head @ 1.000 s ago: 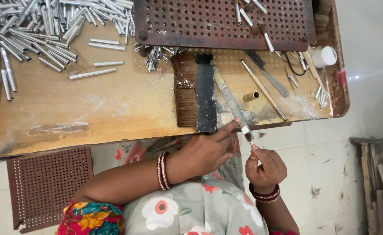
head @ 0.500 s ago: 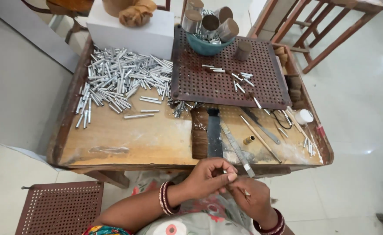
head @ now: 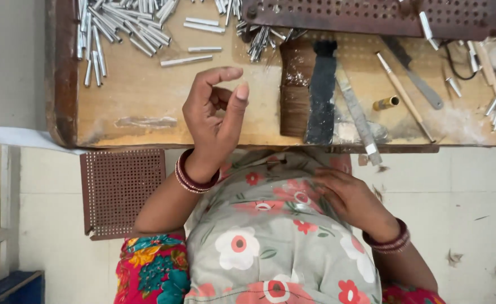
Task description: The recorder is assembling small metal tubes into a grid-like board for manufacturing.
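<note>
My left hand (head: 214, 118) is raised over the front of the wooden worktable (head: 141, 95), fingers curled and apart, thumb and forefinger not touching, with nothing in it. The nearest loose metal tube (head: 186, 60) lies just beyond its fingertips, and a heap of silver tubes (head: 118, 28) sits at the far left. My right hand (head: 349, 197) rests palm down on the floral cloth over my lap (head: 259, 236), below the table edge, with nothing visible in it. Both wrists wear bangles.
A grey file (head: 358, 115) overhangs the table's front edge beside a black strip (head: 321, 93) on a dark wooden block. A small brass tube (head: 386, 103), a wooden-handled tool (head: 403, 95) and a rusty perforated plate (head: 372, 17) lie further back. A perforated brown panel (head: 121, 191) sits on the floor at left.
My hands were together at my lap, working on a small piece. Now the left hand has lifted up and left over the table, and the right has dropped onto my lap.
</note>
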